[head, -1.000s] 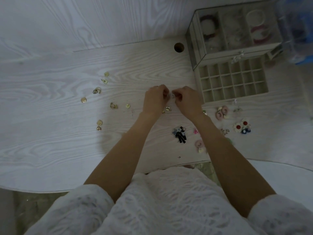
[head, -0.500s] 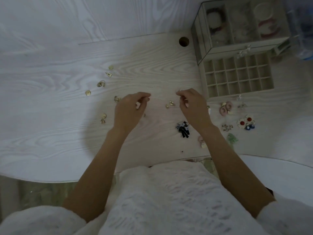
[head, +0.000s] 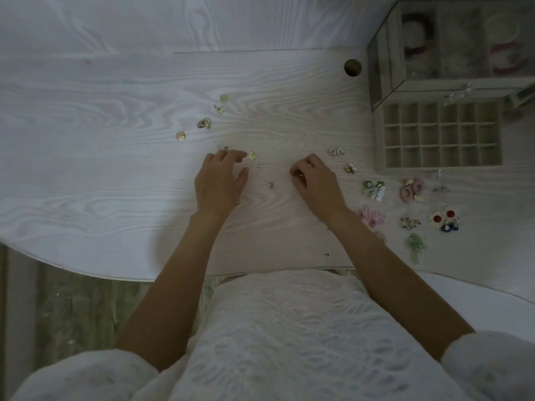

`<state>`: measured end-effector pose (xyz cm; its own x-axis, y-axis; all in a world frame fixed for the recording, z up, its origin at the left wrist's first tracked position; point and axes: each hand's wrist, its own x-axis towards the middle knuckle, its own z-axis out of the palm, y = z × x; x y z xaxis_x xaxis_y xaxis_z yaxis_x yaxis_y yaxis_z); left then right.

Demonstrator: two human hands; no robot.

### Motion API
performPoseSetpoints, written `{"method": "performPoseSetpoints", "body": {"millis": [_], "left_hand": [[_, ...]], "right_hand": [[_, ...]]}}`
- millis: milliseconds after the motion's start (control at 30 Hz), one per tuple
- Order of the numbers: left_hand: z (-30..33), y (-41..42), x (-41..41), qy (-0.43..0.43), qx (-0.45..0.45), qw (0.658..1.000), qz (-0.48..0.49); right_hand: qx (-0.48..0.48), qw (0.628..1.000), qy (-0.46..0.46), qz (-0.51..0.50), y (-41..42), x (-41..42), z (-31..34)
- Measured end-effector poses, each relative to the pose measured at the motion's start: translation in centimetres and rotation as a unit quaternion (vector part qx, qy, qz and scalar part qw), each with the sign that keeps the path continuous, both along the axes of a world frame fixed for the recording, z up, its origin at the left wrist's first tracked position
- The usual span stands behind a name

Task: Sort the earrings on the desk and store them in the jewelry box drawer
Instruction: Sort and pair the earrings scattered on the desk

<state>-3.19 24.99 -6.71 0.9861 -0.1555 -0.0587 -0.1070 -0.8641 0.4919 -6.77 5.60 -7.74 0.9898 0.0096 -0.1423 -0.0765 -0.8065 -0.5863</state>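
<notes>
Several small gold earrings (head: 204, 123) lie scattered left of centre on the white wood-grain desk (head: 86, 175). My left hand (head: 220, 180) rests flat with fingers apart, its tips beside a round gold earring (head: 252, 155). My right hand (head: 317, 183) is curled, its fingertips pinching a small gold earring (head: 298, 175) against the desk. A tiny earring (head: 271, 184) lies between my hands. Coloured earrings sit to the right: green-white (head: 374, 189), pink rings (head: 411, 190), red-white flowers (head: 443, 220). The jewelry box (head: 382, 62) stands far right with its gridded drawer (head: 379, 140) pulled out.
A round cable hole (head: 353, 67) is in the desk beside the box. The desk's curved front edge (head: 95, 274) runs just ahead of my lap. More earrings, pink (head: 373, 217) and green (head: 417, 244), lie close to my right forearm.
My hands were together near the desk's middle, then parted. The left went to the gold earrings on the left; the right lowered onto a small gold earring. The view shifted left.
</notes>
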Motion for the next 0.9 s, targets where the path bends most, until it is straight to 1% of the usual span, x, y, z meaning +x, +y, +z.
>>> {"method": "performPoseSetpoints", "body": {"millis": [267, 400, 500, 567, 733, 900], "left_hand": [[-0.9, -1.2, 1.9, 0.006, 0.009, 0.998, -0.054], [-1.6, -1.3, 2.0, 0.003, -0.011, 0.999, -0.049], [-1.8, -0.4, 1.6, 0.011, -0.031, 0.999, -0.038], [-1.8, 0.4, 1.1, 0.014, -0.05, 0.998, -0.031], [-1.7, 2.3, 0.4, 0.031, -0.065, 0.997, -0.007], [-1.6, 3.0, 0.0, 0.047, -0.069, 0.996, 0.022]], "right_hand": [[0.023, 1.0, -0.012, 0.018, 1.4, 0.2, -0.1], [-0.009, 0.999, -0.031, 0.021, 0.9, 1.3, 1.0], [-0.018, 0.997, -0.057, 0.049, 1.2, 4.1, 2.1], [-0.025, 0.995, -0.059, 0.074, 2.0, 6.9, 2.2], [-0.028, 0.992, -0.05, 0.116, 5.0, 13.9, 1.1], [-0.017, 0.986, -0.066, 0.155, 8.1, 17.2, -0.3]]}}
